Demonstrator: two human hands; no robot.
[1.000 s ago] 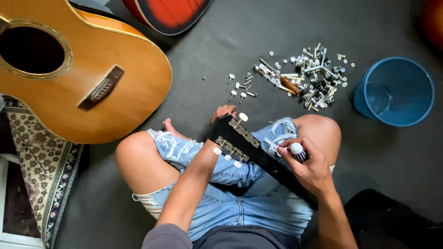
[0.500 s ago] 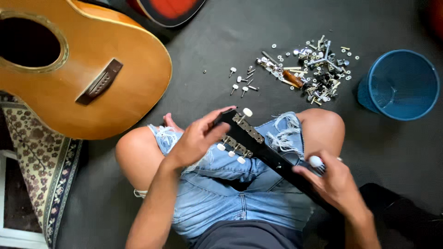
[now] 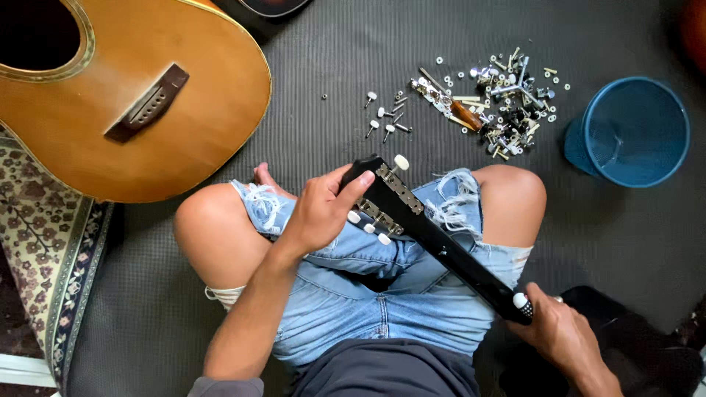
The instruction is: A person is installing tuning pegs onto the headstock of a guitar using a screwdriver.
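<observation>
Since a moment ago my left hand point(image 3: 318, 209) has shifted up along the headstock, and my right hand point(image 3: 562, 334) has slid lower toward my hip. Black guitar neck point(image 3: 441, 246) lies slantwise across my lap, headstock point(image 3: 382, 191) up over my left thigh, the other end down by my right hip. My left grip is curled around the headstock's left edge, thumb pressed on its face, close by the white tuner knobs point(image 3: 401, 162). My right grip is wrapped round the lower end of the neck together with a screwdriver point(image 3: 522, 303), whose white-capped handle shows above my knuckles; I cannot tell how the tool lies against the neck.

I sit cross-legged in torn denim shorts point(image 3: 368, 294) on a dark grey mat point(image 3: 331, 66). Just ahead of my knees a few loose tuners point(image 3: 386, 117) lie on the mat, and beside them to the right a heap of metal parts point(image 3: 507, 103), screws and washers, with a brown-handled tool point(image 3: 463, 114) at its edge. A blue bucket point(image 3: 632, 132) lies on its side well right of the heap. An acoustic guitar body point(image 3: 125, 95) lies at the upper left, near my left knee, and a patterned rug point(image 3: 44, 250) runs along the left edge.
</observation>
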